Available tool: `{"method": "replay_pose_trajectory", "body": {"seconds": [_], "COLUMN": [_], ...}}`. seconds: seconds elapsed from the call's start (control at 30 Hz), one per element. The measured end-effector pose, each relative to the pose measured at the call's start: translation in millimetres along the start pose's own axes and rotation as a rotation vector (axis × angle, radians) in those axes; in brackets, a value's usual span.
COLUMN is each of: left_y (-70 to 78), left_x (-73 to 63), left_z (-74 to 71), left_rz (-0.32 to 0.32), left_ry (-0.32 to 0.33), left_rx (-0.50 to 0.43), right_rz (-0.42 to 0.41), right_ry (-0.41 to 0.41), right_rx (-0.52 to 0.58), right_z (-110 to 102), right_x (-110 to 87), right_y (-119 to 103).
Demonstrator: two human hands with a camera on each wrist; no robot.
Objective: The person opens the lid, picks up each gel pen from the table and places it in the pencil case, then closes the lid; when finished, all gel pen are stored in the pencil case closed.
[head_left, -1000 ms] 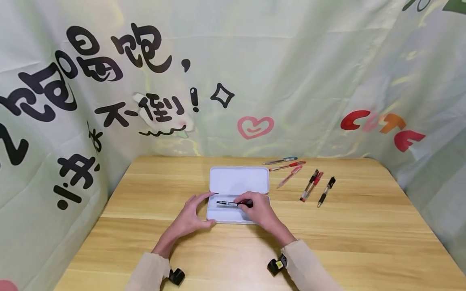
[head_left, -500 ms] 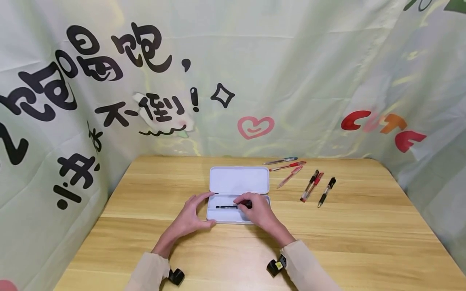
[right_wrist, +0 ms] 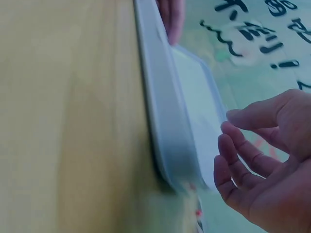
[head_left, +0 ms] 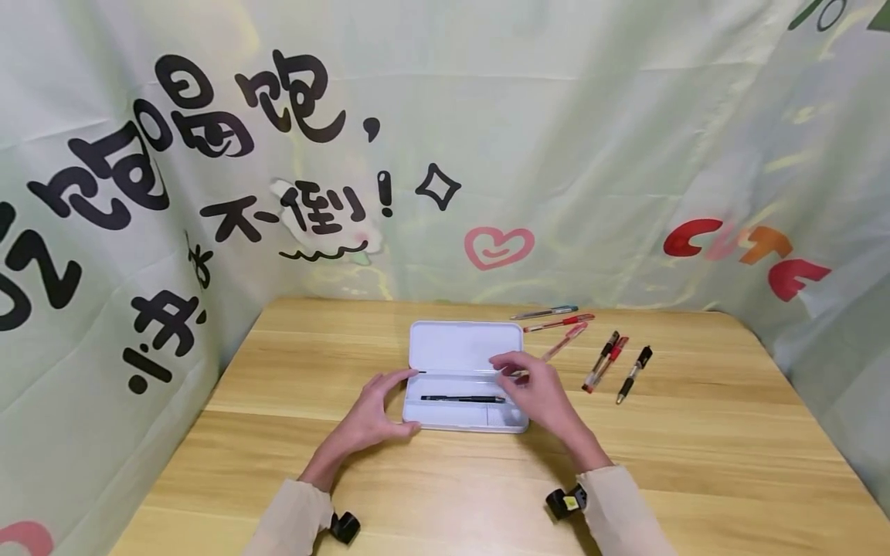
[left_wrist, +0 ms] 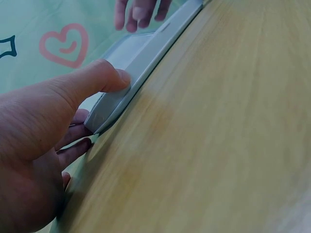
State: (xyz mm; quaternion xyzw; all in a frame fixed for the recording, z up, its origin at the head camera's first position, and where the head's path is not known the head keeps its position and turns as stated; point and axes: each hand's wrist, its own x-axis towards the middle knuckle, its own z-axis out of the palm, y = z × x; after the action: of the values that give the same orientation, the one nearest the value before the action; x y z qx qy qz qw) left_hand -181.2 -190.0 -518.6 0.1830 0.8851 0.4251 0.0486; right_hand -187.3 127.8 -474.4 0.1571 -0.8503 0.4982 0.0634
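An open white pencil case (head_left: 445, 418) lies on the table with its lid (head_left: 466, 345) tipped back. Inside its tray rests a black pen (head_left: 462, 399), lying lengthwise. My left hand (head_left: 368, 417) holds the case's left end, thumb at the front edge and fingers toward the hinge; the left wrist view shows the thumb (left_wrist: 114, 80) pressed on the case's wall. Over the right part of the case hovers my right hand (head_left: 538, 390), fingers loosely bent with nothing visible between them. In the right wrist view the right hand (right_wrist: 269, 165) is beside the lid, apart from the pen.
Right of the case lie several pens: a blue one (head_left: 545, 313), a red one (head_left: 559, 323), a pink one (head_left: 565, 341), a black and a red side by side (head_left: 606, 361), and a black one (head_left: 634, 375). A printed curtain (head_left: 591, 154) hangs behind the wooden table (head_left: 278, 371).
The right hand has let go of the black pen, leaving it in the tray, and has moved up and to the right. The left hand stays on the case. The head view has shifted slightly.
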Motion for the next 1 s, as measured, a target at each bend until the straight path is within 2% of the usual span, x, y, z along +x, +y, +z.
{"method": "replay_pose_trajectory", "body": {"seconds": [0.23,0.5,0.7,0.83,1.0], "left_y": [3.0,3.0,2.7,0.3,1.0], "left_x": [1.5,2.6,1.8,-0.3,-1.7], "left_z": [2.5,3.5,2.0,2.8,1.9], "left_rz": [0.008,0.012,0.01,0.017,0.034], "left_ry": [0.009,0.004,0.015,0.004,0.006], "left_rx": [-0.009,-0.001,-0.001,0.007,0.007], "right_rz": [0.044,0.04,0.119,0.211,0.344], "right_ry": [0.129,0.299,0.405,0.426,0.377], "right_rx": [-0.062,-0.175,-0.24,-0.275,-0.31], "right_z": [-44.0,-91.2,-117.9,-129.9,-136.8], "right_x": [-3.0,-11.6,-20.8,-29.7,-35.6], "right_y": [15.2,31.2,40.0,51.9,68.2]}}
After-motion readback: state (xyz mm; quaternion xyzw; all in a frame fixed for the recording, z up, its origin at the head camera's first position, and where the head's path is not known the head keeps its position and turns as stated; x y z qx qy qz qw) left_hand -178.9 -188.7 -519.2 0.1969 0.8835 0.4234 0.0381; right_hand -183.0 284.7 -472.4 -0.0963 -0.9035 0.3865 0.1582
